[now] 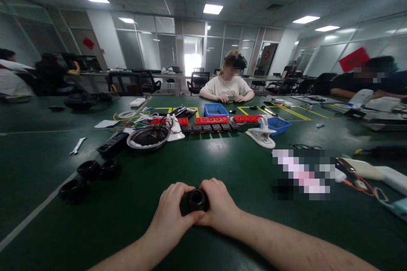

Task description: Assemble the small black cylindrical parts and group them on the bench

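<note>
A small black round part with a hole in its top stands on the green table in front of me. My left hand curves around its left side, fingers at the back and thumb at the front. From the right, my right hand wraps the same part, its thumb low at the front near the left thumb. Both hands are closed on it, and they hide much of its sides. Off to the left sit three glossy black cup-like pieces, apart from my hands.
An open-end wrench and a metal bowl lie ahead left. Red power strips, blue bins and a white clip stand line the middle. Across the table sits a person. Cables and white devices lie right.
</note>
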Demonstrator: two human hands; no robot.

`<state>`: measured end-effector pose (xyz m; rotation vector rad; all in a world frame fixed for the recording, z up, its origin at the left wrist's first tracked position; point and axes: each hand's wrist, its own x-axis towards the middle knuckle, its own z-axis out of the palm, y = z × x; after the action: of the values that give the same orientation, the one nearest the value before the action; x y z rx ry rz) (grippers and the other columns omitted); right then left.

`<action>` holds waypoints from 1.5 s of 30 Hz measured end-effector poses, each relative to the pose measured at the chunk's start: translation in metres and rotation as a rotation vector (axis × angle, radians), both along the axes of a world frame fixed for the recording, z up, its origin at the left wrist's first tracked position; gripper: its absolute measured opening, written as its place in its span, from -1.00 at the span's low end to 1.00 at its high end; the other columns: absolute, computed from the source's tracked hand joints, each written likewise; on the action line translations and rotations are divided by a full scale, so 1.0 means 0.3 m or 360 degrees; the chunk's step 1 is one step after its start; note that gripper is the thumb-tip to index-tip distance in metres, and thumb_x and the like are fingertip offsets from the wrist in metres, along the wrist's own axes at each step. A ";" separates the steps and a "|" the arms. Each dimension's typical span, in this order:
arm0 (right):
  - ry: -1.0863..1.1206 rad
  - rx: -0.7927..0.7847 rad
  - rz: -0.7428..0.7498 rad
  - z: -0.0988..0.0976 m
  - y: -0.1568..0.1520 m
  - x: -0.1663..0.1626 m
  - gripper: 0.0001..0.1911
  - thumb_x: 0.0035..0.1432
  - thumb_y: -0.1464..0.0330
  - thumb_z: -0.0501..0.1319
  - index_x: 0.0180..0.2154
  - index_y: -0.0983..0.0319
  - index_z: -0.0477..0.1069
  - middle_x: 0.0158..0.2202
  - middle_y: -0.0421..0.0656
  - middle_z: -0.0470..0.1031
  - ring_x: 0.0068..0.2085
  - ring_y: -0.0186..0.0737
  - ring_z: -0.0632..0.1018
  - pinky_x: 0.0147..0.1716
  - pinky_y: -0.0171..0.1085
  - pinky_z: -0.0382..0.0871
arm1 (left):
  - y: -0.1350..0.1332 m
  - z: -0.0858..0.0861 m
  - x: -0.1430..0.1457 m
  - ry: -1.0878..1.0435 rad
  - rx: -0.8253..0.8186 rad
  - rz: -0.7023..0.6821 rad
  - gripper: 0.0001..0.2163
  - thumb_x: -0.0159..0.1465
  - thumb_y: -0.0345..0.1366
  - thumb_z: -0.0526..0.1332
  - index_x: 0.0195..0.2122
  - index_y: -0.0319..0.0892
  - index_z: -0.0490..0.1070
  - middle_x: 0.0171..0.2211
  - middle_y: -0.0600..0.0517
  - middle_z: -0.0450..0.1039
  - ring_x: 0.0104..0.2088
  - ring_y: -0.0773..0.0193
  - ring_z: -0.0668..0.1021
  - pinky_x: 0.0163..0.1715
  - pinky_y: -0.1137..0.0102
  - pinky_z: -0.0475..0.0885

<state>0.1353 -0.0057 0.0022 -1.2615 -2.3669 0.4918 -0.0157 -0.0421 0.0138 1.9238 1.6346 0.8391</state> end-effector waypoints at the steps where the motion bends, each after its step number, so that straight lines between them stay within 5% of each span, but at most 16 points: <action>1: -0.0015 0.0039 0.0002 -0.001 -0.003 -0.003 -0.55 -0.36 0.15 0.35 -0.42 0.27 0.29 -0.43 -0.19 0.32 -0.37 -0.20 0.31 -0.35 -0.22 0.19 | 0.002 -0.009 -0.002 -0.0010 0.0011 -0.0008 -0.74 -0.05 -0.27 0.29 -0.32 -0.16 0.33 -0.30 0.01 0.35 -0.23 0.09 0.40 -0.23 0.23 0.31; 3: -0.0001 0.0058 0.0065 0.003 -0.002 -0.001 -0.49 -0.33 0.11 0.33 -0.33 0.26 0.31 -0.36 -0.16 0.35 -0.32 -0.17 0.32 -0.29 -0.18 0.18 | 0.006 -0.031 -0.014 -0.0062 0.0047 -0.0064 -0.69 -0.04 -0.21 0.29 -0.27 -0.16 0.32 -0.22 -0.04 0.34 -0.16 0.06 0.39 -0.17 0.20 0.30; 7: 0.0061 -0.0072 0.0422 0.029 0.018 0.037 -0.34 -0.30 0.12 0.34 -0.12 0.22 0.28 -0.24 -0.15 0.36 -0.22 -0.15 0.34 -0.18 -0.17 0.17 | 0.006 -0.066 -0.056 -0.0250 0.0139 -0.0259 -0.25 -0.09 0.09 0.25 0.09 -0.09 0.09 0.10 -0.13 0.10 0.04 -0.08 0.23 -0.03 0.11 0.21; 10: 0.0052 -0.0179 0.0654 0.052 0.037 0.074 -0.43 -0.24 0.19 0.34 -0.12 0.22 0.31 -0.20 -0.15 0.36 -0.17 -0.17 0.34 -0.12 -0.19 0.16 | 0.003 -0.056 -0.079 -0.0330 0.0073 -0.0388 -0.40 0.07 0.11 0.10 0.11 0.02 0.10 0.09 -0.06 0.15 0.05 -0.04 0.22 0.00 0.12 0.17; 15: 0.0063 -0.0192 0.0772 0.056 0.057 0.090 -0.59 -0.15 0.27 0.32 -0.19 0.21 0.35 -0.21 -0.20 0.37 -0.15 -0.23 0.35 -0.12 -0.25 0.16 | 0.012 -0.016 -0.078 -0.0267 -0.0103 -0.0576 -0.68 0.10 -0.19 0.21 -0.09 0.04 0.32 -0.16 0.02 0.35 -0.14 0.11 0.39 -0.15 0.27 0.31; 21: -0.0099 0.0013 0.0289 0.008 0.020 0.037 -0.47 -0.42 0.02 0.35 -0.47 0.25 0.30 -0.46 -0.23 0.32 -0.38 -0.23 0.34 -0.35 -0.26 0.23 | 0.000 -0.028 -0.043 -0.0267 -0.0085 -0.0319 -0.73 -0.02 -0.32 0.27 -0.25 -0.07 0.35 -0.25 0.04 0.37 -0.27 0.14 0.41 -0.27 0.30 0.33; 25: -0.0193 0.0173 0.0151 0.010 -0.010 0.024 -0.40 -0.40 -0.11 0.26 -0.45 0.25 0.30 -0.41 -0.17 0.33 -0.32 -0.15 0.33 -0.25 -0.14 0.20 | -0.018 -0.021 -0.019 -0.0148 -0.0074 -0.0144 -0.73 -0.04 -0.29 0.28 -0.28 -0.11 0.36 -0.32 0.03 0.35 -0.30 0.14 0.39 -0.32 0.31 0.32; 30: -0.0043 -0.0080 0.0688 0.050 0.026 0.070 -0.41 -0.23 0.08 0.31 -0.17 0.24 0.32 -0.26 -0.16 0.36 -0.23 -0.20 0.36 -0.21 -0.24 0.23 | -0.027 0.015 -0.022 -0.0100 -0.0088 -0.0303 -0.62 0.03 -0.27 0.25 -0.08 -0.03 0.33 -0.28 0.02 0.33 -0.28 0.17 0.39 -0.31 0.34 0.31; 34: 0.0023 -0.0200 0.1006 0.069 0.067 0.098 -0.63 -0.10 0.23 0.30 -0.23 0.26 0.37 -0.31 -0.22 0.37 -0.24 -0.29 0.38 -0.19 -0.32 0.22 | -0.032 0.050 -0.030 -0.0059 -0.0136 -0.0470 -0.63 0.01 -0.32 0.26 -0.11 0.00 0.36 -0.30 0.07 0.33 -0.26 0.20 0.40 -0.27 0.36 0.30; 41: -0.0134 -0.0040 0.0559 0.035 0.022 0.057 -0.52 -0.35 0.08 0.37 -0.43 0.26 0.32 -0.47 -0.27 0.30 -0.41 -0.31 0.33 -0.44 -0.36 0.19 | -0.047 0.039 -0.022 -0.0131 -0.0093 -0.0407 -0.68 -0.03 -0.30 0.28 -0.19 -0.08 0.39 -0.33 0.07 0.34 -0.30 0.21 0.40 -0.33 0.39 0.30; 45: -0.0210 0.0194 0.0191 0.014 -0.023 0.013 -0.43 -0.32 -0.07 0.26 -0.41 0.28 0.32 -0.44 -0.18 0.33 -0.37 -0.20 0.33 -0.34 -0.21 0.21 | -0.044 0.016 -0.010 -0.0142 -0.0010 -0.0150 -0.71 -0.02 -0.31 0.26 -0.23 -0.14 0.37 -0.33 0.05 0.33 -0.30 0.18 0.40 -0.31 0.34 0.31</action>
<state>0.1392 -0.0125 0.0065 -1.1342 -2.5517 0.3027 -0.0187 -0.0553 0.0187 1.9146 1.4816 0.8677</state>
